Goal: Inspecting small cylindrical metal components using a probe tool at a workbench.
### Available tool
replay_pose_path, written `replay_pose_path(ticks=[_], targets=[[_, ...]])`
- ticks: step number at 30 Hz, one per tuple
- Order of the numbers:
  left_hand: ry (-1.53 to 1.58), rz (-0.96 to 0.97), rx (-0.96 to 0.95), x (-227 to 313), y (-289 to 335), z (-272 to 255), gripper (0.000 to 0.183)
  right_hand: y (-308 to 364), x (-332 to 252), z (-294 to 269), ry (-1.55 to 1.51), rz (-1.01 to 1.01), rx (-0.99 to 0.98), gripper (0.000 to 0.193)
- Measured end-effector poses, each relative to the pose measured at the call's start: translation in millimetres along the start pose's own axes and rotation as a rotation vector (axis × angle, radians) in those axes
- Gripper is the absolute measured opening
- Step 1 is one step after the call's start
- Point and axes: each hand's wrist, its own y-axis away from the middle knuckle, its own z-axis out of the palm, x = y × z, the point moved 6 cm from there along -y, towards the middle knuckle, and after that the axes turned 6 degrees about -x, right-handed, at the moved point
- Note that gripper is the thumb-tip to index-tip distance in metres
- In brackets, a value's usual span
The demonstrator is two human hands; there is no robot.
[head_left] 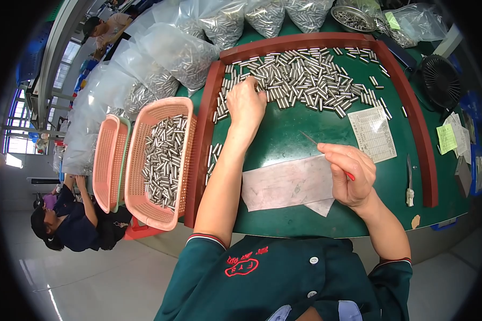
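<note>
Short silvery metal pins [300, 80] lie heaped across the far part of the green tabletop [278, 131]. My left hand [246, 104] is at the left side of the heap, its fingers curled down among the pins. Its fingertips are hidden, so I cannot make out what they hold. My right hand [352, 174] grips a thin pointed tool [308, 138], whose red handle end shows at the palm. The tool's tip points up and left, apart from the pins. Below it, near my body, a stained pale cloth [284, 184] lies flat.
A dark red raised border [305, 40] frames the work area. Left of it stands a pink basket [185, 160] of pins. Clear bags [185, 61] of pins line the back left. A printed sheet [372, 134], a knife-like tool [409, 179] and a black fan [440, 80] are at the right.
</note>
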Motion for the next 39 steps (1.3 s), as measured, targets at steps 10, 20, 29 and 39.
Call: replay_pose_path(ticks=[10,20,29,39], targets=[[0.043,0.033,0.004,-1.0,-1.0,-8.3,0.022,-0.5,-1.7,-0.8,0.009,-0.016,-0.008,0.011],[1.324,-0.243,-0.248,-3.3,30.7,-26.4,0.032,0.4,8.3,-9.8,0.029,0.019,0.043,0.009],[1.508,-0.349,-0.553,15.8,74.2,8.2,0.027,-2.6,2.5,-2.8,-0.021,-0.007,0.05,0.012],[1.414,-0.287,-0.514,12.0,79.5,17.1,0.018,-3.0,1.0,12.4,-0.073,-0.006,-0.017,0.015]])
